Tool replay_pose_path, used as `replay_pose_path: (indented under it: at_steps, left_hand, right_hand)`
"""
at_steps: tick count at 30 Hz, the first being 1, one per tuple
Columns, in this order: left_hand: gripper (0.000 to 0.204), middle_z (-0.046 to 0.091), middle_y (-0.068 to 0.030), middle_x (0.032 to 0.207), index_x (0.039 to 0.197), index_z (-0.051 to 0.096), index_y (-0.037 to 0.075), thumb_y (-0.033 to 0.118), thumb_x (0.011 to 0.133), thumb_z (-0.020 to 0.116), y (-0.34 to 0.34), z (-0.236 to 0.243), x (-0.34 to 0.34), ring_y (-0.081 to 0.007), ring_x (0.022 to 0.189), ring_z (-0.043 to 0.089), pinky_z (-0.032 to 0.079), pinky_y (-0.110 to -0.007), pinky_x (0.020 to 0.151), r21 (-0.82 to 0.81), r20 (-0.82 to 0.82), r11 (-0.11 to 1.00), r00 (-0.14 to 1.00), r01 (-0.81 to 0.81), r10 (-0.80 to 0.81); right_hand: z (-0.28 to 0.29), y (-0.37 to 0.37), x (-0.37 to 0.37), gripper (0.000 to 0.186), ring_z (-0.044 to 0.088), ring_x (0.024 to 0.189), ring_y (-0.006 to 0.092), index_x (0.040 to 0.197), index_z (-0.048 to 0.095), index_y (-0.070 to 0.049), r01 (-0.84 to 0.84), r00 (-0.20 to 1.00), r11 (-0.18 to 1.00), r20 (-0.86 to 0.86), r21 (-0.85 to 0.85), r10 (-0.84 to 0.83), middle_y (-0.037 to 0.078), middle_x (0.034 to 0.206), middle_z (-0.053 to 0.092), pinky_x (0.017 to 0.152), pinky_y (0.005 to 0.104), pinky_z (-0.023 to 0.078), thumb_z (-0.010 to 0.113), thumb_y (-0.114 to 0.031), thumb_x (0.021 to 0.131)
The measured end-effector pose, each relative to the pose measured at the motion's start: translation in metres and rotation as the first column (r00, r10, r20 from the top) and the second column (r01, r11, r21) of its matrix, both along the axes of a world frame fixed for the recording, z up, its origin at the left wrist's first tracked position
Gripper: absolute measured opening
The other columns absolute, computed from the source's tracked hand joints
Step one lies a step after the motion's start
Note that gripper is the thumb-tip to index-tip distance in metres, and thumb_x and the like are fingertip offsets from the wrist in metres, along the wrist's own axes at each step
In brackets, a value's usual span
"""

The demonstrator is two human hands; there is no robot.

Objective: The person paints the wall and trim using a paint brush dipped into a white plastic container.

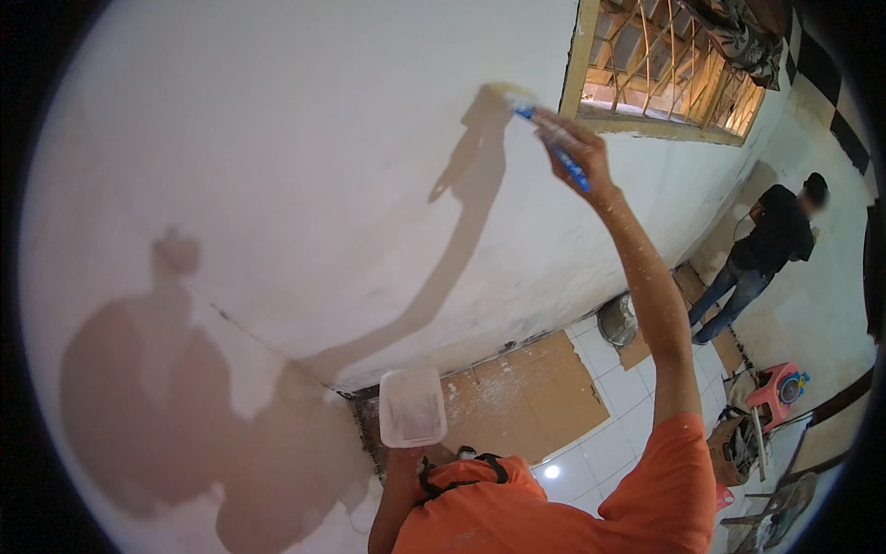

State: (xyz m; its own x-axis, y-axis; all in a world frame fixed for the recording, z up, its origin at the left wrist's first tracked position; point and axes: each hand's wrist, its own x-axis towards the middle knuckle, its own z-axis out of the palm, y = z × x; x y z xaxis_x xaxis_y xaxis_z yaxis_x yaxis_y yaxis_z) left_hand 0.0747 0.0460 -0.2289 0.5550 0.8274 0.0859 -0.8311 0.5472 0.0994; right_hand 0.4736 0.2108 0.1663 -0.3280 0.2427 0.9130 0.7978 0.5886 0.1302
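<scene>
My right hand [577, 152] is raised with its fingers wrapped round a blue-handled paintbrush [521, 106]; the pale bristles are at the white wall [305, 120], just left of the window, somewhat blurred. The shadow of my hand and brush falls on the wall beside them. Low in the middle, my left hand [411, 452] grips a translucent white plastic tub [412, 402] from below, with whitish contents inside. Most of that hand is hidden by the tub. My right forearm is speckled with white spots.
Cardboard [517, 397] lies on white tiles [618, 406] along the wall. A metal bucket [616, 319] stands by it. A person [771, 231] in dark clothing stands at the right wall. A pink stool [771, 392], a box [729, 448] and a barred window [664, 69] are also in view.
</scene>
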Motion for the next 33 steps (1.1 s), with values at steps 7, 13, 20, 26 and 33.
replay_pose_path:
  at_steps: [7,13,20,26,33]
  left_hand:
    - [0.073,0.047,-0.0090,0.144,0.148,0.035,0.014,0.060,0.092,0.048,0.015,0.002,0.027,-0.0282,0.127,0.051,0.050,-0.046,0.099,0.030,0.102,0.999,0.994,0.027,-0.030]
    - [0.070,0.049,-0.0080,0.141,0.146,0.037,0.016,0.058,0.092,0.049,0.010,0.003,0.029,-0.0274,0.124,0.054,0.052,-0.045,0.095,0.080,-0.177,0.997,0.984,-0.003,0.017]
    - [0.070,0.046,-0.0076,0.144,0.146,0.036,0.016,0.059,0.093,0.047,-0.003,0.003,0.024,-0.0272,0.127,0.051,0.049,-0.046,0.100,0.084,-0.412,0.991,0.902,-0.105,0.130]
    - [0.070,0.046,-0.0076,0.145,0.147,0.035,0.015,0.058,0.093,0.047,-0.003,0.006,0.026,-0.0272,0.126,0.052,0.048,-0.046,0.102,0.124,-0.490,0.992,0.868,-0.027,0.085]
    - [0.062,0.043,-0.0093,0.147,0.146,0.036,0.014,0.052,0.098,0.041,0.028,-0.010,0.041,-0.0282,0.130,0.047,0.046,-0.047,0.103,0.023,-0.023,0.991,0.991,0.132,-0.132]
  right_hand:
    - [-0.173,-0.010,0.022,0.052,0.061,0.115,0.0337,0.132,0.057,-0.012,0.057,0.970,0.929,0.241,-0.366,0.035,0.015,0.133,0.057,0.093,0.0374,0.054,0.063,-0.006,0.081]
    - [-0.184,-0.007,0.028,0.041,0.065,0.104,0.0316,0.125,0.063,-0.012,0.099,0.968,0.726,0.235,-0.680,0.088,0.013,0.122,0.064,0.086,0.0388,0.055,0.061,-0.008,0.084]
    - [0.005,-0.012,0.027,0.041,0.068,0.098,0.0298,0.120,0.065,-0.010,0.011,0.997,0.981,0.081,-0.195,0.004,0.013,0.116,0.067,0.083,0.0363,0.056,0.067,0.001,0.080]
    - [-0.086,-0.004,0.035,0.052,0.060,0.116,0.0334,0.133,0.057,-0.016,0.111,0.976,0.981,0.201,-0.158,-0.078,0.016,0.134,0.057,0.097,0.0375,0.052,0.061,-0.001,0.084]
    - [-0.217,-0.028,0.007,0.031,0.066,0.103,0.0316,0.115,0.065,-0.004,0.137,0.946,0.853,0.323,-0.504,0.038,0.017,0.123,0.063,0.084,0.0364,0.057,0.062,-0.002,0.085]
